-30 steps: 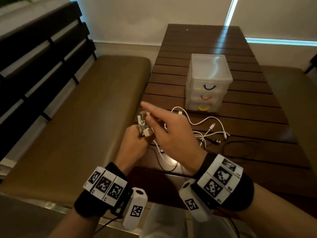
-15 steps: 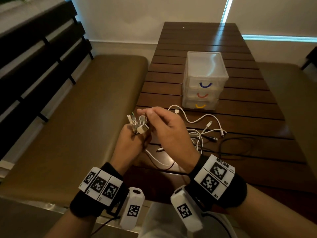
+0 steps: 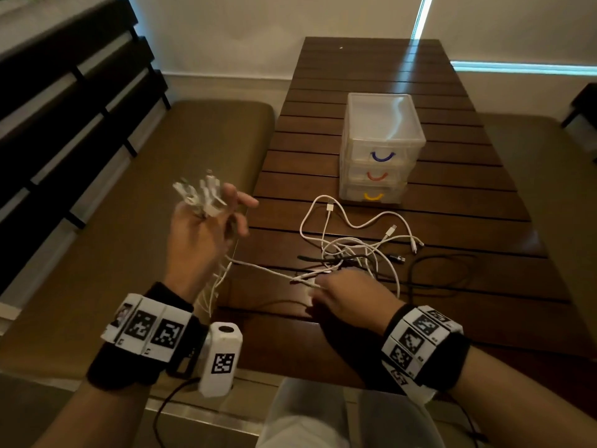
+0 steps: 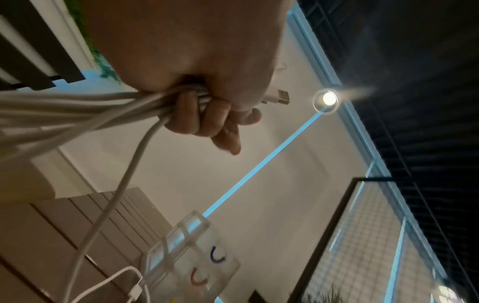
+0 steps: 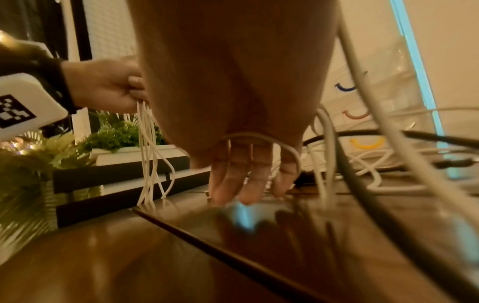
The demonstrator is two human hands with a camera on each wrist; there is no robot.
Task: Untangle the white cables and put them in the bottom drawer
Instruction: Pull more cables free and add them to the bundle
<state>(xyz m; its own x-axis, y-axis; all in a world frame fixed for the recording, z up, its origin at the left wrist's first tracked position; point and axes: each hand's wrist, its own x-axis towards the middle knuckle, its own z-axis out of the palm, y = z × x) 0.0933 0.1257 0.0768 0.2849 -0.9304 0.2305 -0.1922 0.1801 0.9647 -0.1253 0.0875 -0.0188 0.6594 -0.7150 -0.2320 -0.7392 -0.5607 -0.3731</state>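
Note:
My left hand (image 3: 206, 227) is raised over the table's left edge and grips a bundle of white cables (image 4: 108, 108). Their plug ends (image 3: 198, 197) fan out above my fist, and the cords hang down toward the table. More white cables lie in a tangle (image 3: 350, 250) on the wooden table (image 3: 452, 318). My right hand (image 3: 336, 295) is low at the tangle's near side. Its fingers (image 5: 243, 184) point straight down at the tabletop, with one white cable (image 5: 261, 136) looped across them. The clear drawer unit (image 3: 378, 134) stands behind, bottom drawer with yellow handle (image 3: 373, 197) closed.
Black cables (image 3: 439, 270) run through and to the right of the white tangle. An olive cushioned bench (image 3: 129, 240) lies left of the table, with a dark slatted backrest (image 3: 64, 101) behind it. Another bench (image 3: 549, 189) is on the right.
My right hand left the plug ends in my left hand and dropped to the table by the tangle. My left hand swung left and up with its bundle.

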